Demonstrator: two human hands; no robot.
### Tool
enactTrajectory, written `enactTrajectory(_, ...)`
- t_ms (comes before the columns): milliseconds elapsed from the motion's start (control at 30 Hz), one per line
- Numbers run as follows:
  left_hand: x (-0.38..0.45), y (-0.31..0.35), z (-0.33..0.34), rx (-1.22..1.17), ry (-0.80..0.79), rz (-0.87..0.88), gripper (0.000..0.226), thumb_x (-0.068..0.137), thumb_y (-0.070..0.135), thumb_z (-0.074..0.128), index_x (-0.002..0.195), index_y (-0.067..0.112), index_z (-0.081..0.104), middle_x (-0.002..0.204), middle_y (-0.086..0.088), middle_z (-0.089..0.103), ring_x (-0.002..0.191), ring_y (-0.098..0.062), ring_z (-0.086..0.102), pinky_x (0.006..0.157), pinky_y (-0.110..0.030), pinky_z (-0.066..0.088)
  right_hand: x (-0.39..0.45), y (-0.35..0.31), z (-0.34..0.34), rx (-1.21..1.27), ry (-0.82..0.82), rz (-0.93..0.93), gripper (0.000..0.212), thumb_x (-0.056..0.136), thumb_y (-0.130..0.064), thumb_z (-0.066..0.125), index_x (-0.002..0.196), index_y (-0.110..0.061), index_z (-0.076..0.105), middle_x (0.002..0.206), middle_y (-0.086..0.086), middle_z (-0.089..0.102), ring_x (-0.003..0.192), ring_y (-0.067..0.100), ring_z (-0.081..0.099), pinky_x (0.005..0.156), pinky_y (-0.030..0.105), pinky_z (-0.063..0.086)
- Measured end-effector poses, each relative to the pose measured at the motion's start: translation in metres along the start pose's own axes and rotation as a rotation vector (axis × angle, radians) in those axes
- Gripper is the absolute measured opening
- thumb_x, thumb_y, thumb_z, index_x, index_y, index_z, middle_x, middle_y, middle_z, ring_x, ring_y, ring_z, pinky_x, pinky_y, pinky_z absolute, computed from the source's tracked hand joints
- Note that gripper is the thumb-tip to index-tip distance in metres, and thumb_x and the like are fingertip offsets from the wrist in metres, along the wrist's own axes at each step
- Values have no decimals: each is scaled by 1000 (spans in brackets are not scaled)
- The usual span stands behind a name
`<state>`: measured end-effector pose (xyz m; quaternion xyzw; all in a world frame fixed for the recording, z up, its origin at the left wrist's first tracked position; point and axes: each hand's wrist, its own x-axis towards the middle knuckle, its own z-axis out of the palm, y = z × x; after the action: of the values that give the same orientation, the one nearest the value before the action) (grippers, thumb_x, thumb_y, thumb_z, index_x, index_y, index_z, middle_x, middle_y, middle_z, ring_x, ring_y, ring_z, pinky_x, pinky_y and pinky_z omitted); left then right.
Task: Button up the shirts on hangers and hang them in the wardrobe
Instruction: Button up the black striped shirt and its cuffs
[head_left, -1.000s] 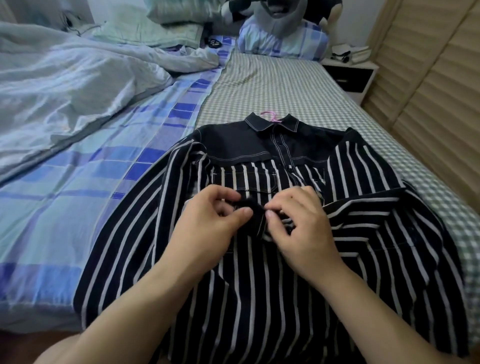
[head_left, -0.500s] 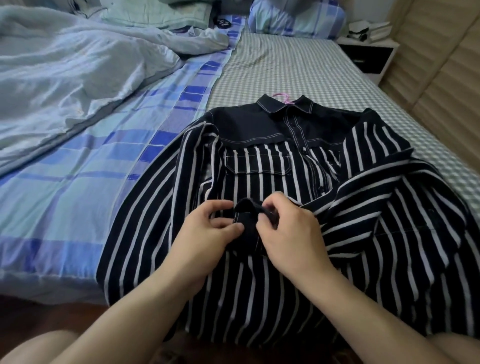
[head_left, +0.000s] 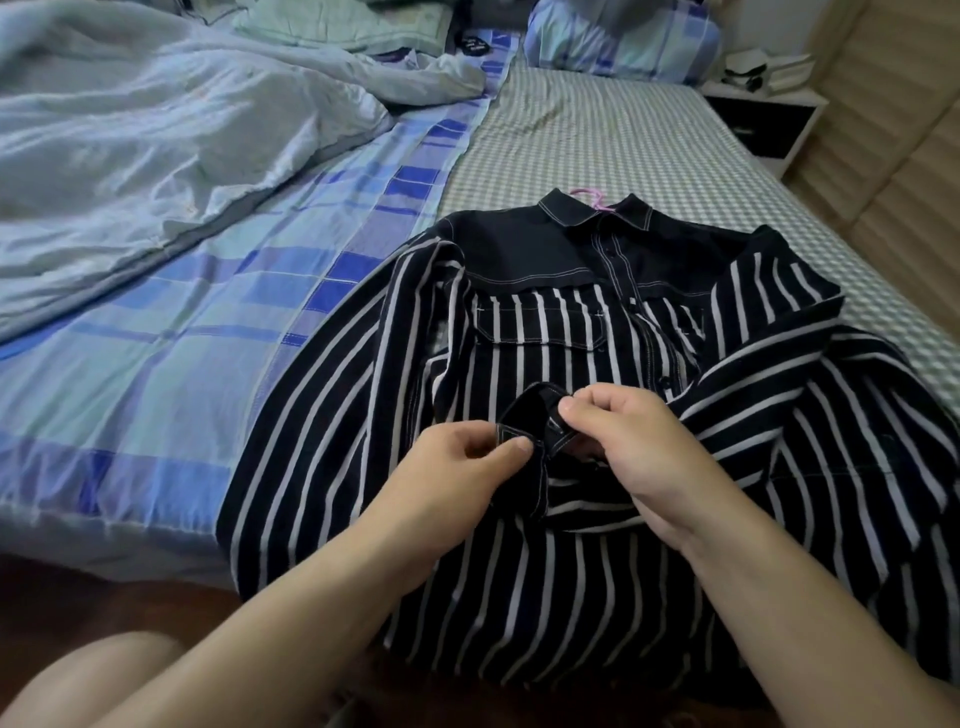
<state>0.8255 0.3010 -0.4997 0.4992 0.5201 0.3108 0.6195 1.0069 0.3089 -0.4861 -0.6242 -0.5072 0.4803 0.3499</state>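
A dark navy shirt with white stripes (head_left: 519, 332) lies face up on the bed, collar pointing away from me. A pink hanger (head_left: 589, 196) pokes out at the collar. The upper placket looks fastened down to the chest. At mid-front the fabric is bunched up between my hands. My left hand (head_left: 462, 462) pinches one edge of the placket between thumb and fingers. My right hand (head_left: 623, 441) pinches the other edge, right beside it. The button itself is hidden under my fingertips.
The bed has a blue plaid sheet (head_left: 156, 338) on the left and a grey checked sheet (head_left: 597, 135) on the right. A crumpled pale duvet (head_left: 156, 145) fills the far left. A nightstand (head_left: 763, 119) and slatted wardrobe doors (head_left: 904, 156) stand at right. My knee (head_left: 93, 680) shows bottom left.
The camera has tilted down and closer. My hands have moved lower along the shirt front and pulled the two placket edges slightly apart, still pinching them.
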Motion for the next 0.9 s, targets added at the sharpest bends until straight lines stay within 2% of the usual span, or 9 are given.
enactTrajectory(100, -1, -2, 0, -102, 49, 4, 19, 100, 17, 64, 93, 6, 78, 95, -15, 78, 96, -30, 75, 98, -51, 56, 0, -4, -3, 55, -16, -13, 31, 102, -24, 58, 76, -17, 73, 85, 7, 77, 84, 19, 73, 93, 43, 56)
enactTrajectory(200, 1, -2, -6, -283, 12, -72, 17, 96, 11, 67, 94, -5, 73, 103, -24, 75, 95, -34, 74, 95, -45, 58, -4, -8, -8, 72, -33, -28, 29, 104, -22, 56, 86, -12, 76, 90, 5, 78, 90, 15, 75, 95, 36, 53)
enactTrajectory(333, 1, 1, -8, -393, -33, -133, 8, 91, 8, 70, 94, 0, 69, 94, -21, 73, 83, -25, 72, 75, -31, 60, -12, -8, 0, 58, -66, -20, 29, 104, -23, 55, 93, -11, 78, 92, 3, 79, 94, 14, 75, 98, 38, 53)
enactTrajectory(467, 2, 2, -6, -430, -21, -149, 15, 94, 5, 65, 99, -7, 72, 95, -20, 75, 82, -22, 74, 68, -23, 58, -11, -2, 8, 76, -79, 9, 28, 104, -23, 57, 94, -10, 80, 97, 1, 79, 100, 14, 74, 104, 40, 51)
enactTrajectory(667, 4, 3, -6, -417, -4, -148, 12, 93, 6, 67, 97, -4, 70, 91, -19, 73, 79, -22, 72, 67, -24, 58, -7, 6, 6, 120, -70, 27, 21, 100, -29, 63, 100, -16, 81, 116, 0, 75, 115, 14, 68, 110, 42, 47)
enactTrajectory(833, 4, 1, -3, -387, 20, -141, 13, 94, 10, 68, 100, -1, 68, 90, -18, 72, 82, -24, 70, 77, -29, 60, -10, 5, 4, 139, -69, -2, 21, 99, -26, 64, 102, -13, 80, 119, -2, 74, 116, 9, 67, 111, 37, 45)
enactTrajectory(900, 5, 0, -3, -374, 42, -139, 13, 94, 11, 68, 100, 0, 68, 89, -18, 72, 82, -24, 70, 82, -33, 59, -14, -1, 2, 90, -107, -18, 21, 100, -21, 61, 101, -11, 80, 113, -1, 76, 111, 9, 70, 108, 36, 48)
